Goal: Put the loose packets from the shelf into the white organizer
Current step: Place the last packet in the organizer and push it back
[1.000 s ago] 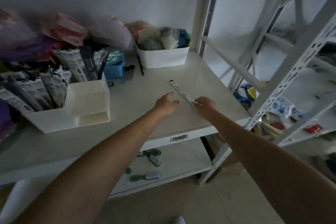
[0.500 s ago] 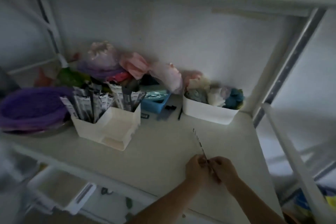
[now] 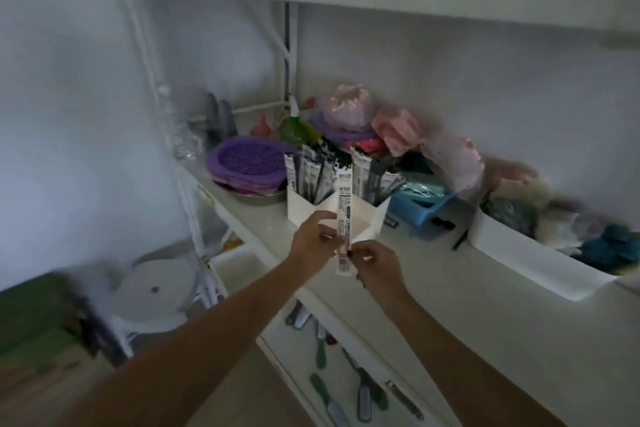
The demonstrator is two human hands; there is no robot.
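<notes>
Both hands hold one long, thin packet (image 3: 344, 229) upright in the air, just in front of the white organizer (image 3: 360, 218) that stands on the shelf (image 3: 433, 288). The packet's long axis runs nearly straight up and down, its printed face turned toward the camera, its top end level with the tops of the packets already in the organizer and its bottom end hanging below the fingers. The left hand (image 3: 313, 243) pinches the packet from the left side at about mid-length, fingers curled and thumb toward the strip; the right hand (image 3: 375, 269) pinches it lower down from the right, fingertips closed on the edge near the bottom end. The organizer lies directly beyond the packet, away from the person and a little higher in view. Its two rear sections are filled with dark-and-white stick packets (image 3: 313, 177) standing on end, and its low front section, just behind the held packet, looks empty. As the packet is already upright like the stored ones, the coming move appears to be a short carry forward and then down into a section. The left hand is the nearer to the organizer's left rear section, the right to the front one. Whether any other loose packets remain on the shelf cannot be told; the picture is blurred.
</notes>
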